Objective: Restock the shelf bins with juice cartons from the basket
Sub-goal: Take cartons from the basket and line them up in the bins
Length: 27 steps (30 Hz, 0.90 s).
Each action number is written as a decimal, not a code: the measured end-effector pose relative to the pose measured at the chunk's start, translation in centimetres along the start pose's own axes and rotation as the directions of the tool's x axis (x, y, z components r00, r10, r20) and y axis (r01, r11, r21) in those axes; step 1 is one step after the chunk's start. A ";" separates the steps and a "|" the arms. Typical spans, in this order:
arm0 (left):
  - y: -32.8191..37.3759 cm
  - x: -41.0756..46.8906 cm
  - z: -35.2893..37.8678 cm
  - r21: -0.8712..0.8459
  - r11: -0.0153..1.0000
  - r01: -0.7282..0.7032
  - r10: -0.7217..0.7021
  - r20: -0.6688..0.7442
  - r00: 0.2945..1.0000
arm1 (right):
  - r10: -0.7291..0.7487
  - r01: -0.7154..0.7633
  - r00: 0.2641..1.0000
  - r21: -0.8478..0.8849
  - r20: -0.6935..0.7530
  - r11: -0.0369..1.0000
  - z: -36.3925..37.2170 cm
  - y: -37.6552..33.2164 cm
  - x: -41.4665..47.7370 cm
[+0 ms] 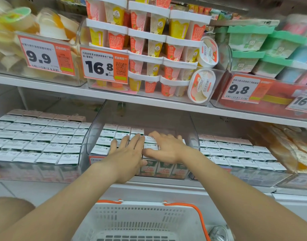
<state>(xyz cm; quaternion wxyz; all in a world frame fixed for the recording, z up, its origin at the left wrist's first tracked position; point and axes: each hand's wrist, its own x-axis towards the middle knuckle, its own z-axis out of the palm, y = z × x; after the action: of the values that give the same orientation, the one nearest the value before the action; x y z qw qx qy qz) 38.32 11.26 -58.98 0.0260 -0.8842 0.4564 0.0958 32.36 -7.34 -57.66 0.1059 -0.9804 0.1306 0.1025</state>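
Small juice cartons with white tops fill the clear middle shelf bin on the lower shelf. My left hand lies flat on the carton tops near the bin's front, fingers straight. My right hand rests beside it on the cartons, fingers spread, thumb pointing left toward the left hand. Front cartons show green and orange faces through the bin wall. The white basket with orange handles sits below my arms; the part in view holds no cartons.
Full bins of the same cartons stand to the left and right. The upper shelf carries pudding cups, ice cream tubs and price tags. Orange jelly packs lie at far right.
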 end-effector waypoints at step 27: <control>-17.7 -13.8 -2.9 -0.261 0.910 0.324 -0.400 -0.335 0.853 | -0.513 0.415 0.629 -0.306 -0.584 0.857 6.1 -22.2 -3.0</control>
<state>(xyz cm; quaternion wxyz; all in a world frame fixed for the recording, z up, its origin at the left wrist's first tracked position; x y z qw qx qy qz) 45.28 32.23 -54.24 -0.1321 -0.9541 0.2657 -0.0402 34.66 15.69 -58.78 0.0068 -0.9587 -0.1063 -0.2639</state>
